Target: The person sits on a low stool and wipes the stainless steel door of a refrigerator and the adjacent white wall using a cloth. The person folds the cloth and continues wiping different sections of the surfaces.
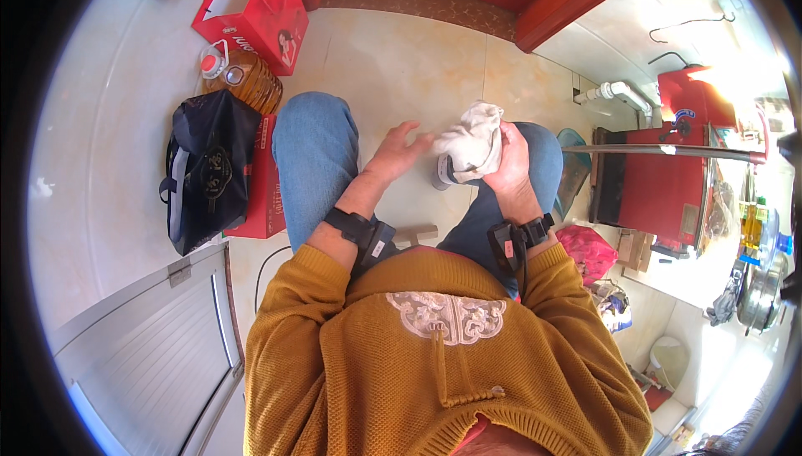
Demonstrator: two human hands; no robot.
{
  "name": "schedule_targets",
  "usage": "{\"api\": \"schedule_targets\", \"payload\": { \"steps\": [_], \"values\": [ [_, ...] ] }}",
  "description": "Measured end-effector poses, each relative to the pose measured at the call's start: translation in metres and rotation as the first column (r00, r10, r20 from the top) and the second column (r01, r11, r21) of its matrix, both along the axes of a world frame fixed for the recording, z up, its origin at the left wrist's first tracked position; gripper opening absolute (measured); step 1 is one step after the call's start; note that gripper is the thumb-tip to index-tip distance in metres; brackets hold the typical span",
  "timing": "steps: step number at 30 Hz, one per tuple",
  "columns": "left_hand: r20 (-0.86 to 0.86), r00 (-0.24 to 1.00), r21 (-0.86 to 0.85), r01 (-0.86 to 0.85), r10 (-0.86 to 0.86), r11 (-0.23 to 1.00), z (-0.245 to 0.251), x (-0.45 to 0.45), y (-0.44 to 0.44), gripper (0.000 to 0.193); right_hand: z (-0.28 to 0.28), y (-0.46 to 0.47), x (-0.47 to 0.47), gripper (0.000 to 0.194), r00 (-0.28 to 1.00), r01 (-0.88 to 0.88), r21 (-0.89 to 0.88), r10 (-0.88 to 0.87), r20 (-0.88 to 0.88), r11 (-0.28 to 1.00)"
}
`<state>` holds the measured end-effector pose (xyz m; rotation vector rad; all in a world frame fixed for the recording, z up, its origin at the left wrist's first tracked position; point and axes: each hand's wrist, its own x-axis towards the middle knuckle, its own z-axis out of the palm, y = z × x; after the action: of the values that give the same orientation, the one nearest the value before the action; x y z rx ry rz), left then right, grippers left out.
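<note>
My right hand (510,158) holds a crumpled white cloth (473,141) in front of my right knee. To its left my left hand (401,152) is raised between my knees, its fingers apart and slightly blurred, close to the cloth but holding nothing. Partly hidden under the cloth is a shoe (443,172), of which only a dark and pale end shows; I cannot tell whether the cloth touches it. Both wrists wear black strapped devices.
Left of my knees stand a black bag (216,167), a red box (269,186), a large oil bottle (247,80) and a red paper bag (276,29). A red wooden door frame (545,17) lies ahead. At right are a dustpan (567,171), a red cabinet (658,186) and a pink plastic bag (586,252).
</note>
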<state>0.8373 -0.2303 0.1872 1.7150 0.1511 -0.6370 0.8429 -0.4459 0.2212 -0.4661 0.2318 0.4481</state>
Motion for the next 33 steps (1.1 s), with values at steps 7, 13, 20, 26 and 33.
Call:
{"api": "schedule_targets", "payload": {
  "steps": [7,13,20,26,33],
  "values": [
    [0.133,0.974,-0.427,0.225,-0.185,0.876,0.023,-0.008,-0.009,0.092,-0.003,0.004,0.001,0.036,0.995,0.019,-0.098,-0.028,-0.096,0.995],
    [-0.130,0.987,-0.531,0.009,-0.092,0.847,0.031,-0.007,-0.007,0.059,0.003,0.008,0.000,0.039,0.999,-0.025,-0.074,0.024,-0.022,0.997],
    [-0.166,0.967,-0.642,-0.254,0.192,0.723,0.026,-0.003,-0.005,0.038,0.010,0.014,0.000,0.041,0.997,-0.001,-0.240,0.018,0.071,0.971],
    [-0.181,0.948,-0.734,-0.307,0.261,0.606,0.025,-0.003,-0.003,0.037,0.009,0.015,-0.004,0.044,0.999,0.051,-0.543,-0.039,0.032,0.838],
    [-0.081,0.969,-0.558,-0.237,0.232,0.795,0.025,0.000,0.001,0.036,0.015,0.022,-0.008,0.051,0.983,0.090,-0.663,0.041,0.179,0.743]
  ]
}}
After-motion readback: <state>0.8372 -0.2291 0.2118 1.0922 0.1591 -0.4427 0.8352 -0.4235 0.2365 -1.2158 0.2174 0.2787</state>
